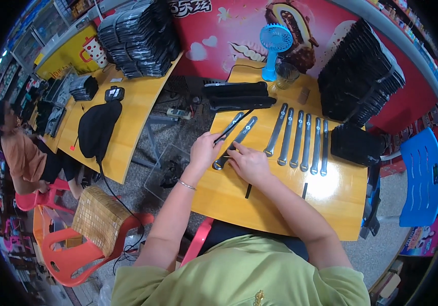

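Observation:
My left hand pinches a thin dark strap, which slants up and away to the right above the table. The fingers of my right hand are bent and closed over a flat grey strap with rounded ends, which lies slanted on the wooden table. Another grey strap lies partly hidden beneath the raised one. To the right of my hands, several similar straps are laid out in a row, side by side. Beyond my hands lie two long black bundles.
A blue handheld fan and a clear cup stand at the back. Tall black stacks and a black bundle sit at the right, by a blue chair. Leftward, another table holds a black bag; a person sits beyond.

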Motion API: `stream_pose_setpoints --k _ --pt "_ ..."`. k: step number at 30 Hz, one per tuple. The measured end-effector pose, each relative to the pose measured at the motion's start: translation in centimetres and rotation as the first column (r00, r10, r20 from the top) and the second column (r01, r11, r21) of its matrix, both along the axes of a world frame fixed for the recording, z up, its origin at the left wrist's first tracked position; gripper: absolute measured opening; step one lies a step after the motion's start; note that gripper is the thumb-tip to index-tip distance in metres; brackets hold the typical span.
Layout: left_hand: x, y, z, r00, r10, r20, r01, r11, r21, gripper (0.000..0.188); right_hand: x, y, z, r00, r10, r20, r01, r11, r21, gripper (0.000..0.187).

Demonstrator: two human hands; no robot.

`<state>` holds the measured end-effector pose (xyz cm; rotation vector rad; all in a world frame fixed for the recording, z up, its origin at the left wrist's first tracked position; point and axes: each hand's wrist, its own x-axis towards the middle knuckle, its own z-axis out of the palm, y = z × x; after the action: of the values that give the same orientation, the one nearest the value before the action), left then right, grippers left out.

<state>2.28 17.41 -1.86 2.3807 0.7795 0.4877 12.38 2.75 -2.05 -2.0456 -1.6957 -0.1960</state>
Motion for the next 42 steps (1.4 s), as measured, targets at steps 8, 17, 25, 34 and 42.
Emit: stream_pose_setpoints --k 8,17,25,34,42 --pt "-0.8 -2.1 3.3 0.966 0.106 0.235 0.015 0.888 -0.459 0.027 -0.5 -1.8 3.2 0.994 -0.022 -0.105 0.029 0.998 0.060 0.025" --pt "-1.7 -10.8 7.4 0.747 0.451 0.488 0.604 -0.154 -0.782 0.042 -4.1 -9.7 9.9 0.870 0.119 -0.478 -0.003 0.972 0.236 0.036" --pt "-1.2 -15.0 8.5 0.720 0.487 0.495 0.672 -0.309 -0.674 0.040 -3.4 -13.5 9.9 0.935 0.063 -0.348 0.053 0.948 0.314 0.031" --pt "-2.8 -17.4 8.9 0.784 0.227 0.578 0.588 0.025 -0.808 0.035 -3.2 -15.2 9.6 0.778 0.062 -0.625 0.227 0.900 0.371 0.024" --pt "-2.4 -17.5 8.2 0.745 0.309 0.591 0.592 0.103 -0.800 0.032 -3.1 -16.5 10.2 0.816 -0.004 -0.577 0.253 0.902 0.351 0.025"
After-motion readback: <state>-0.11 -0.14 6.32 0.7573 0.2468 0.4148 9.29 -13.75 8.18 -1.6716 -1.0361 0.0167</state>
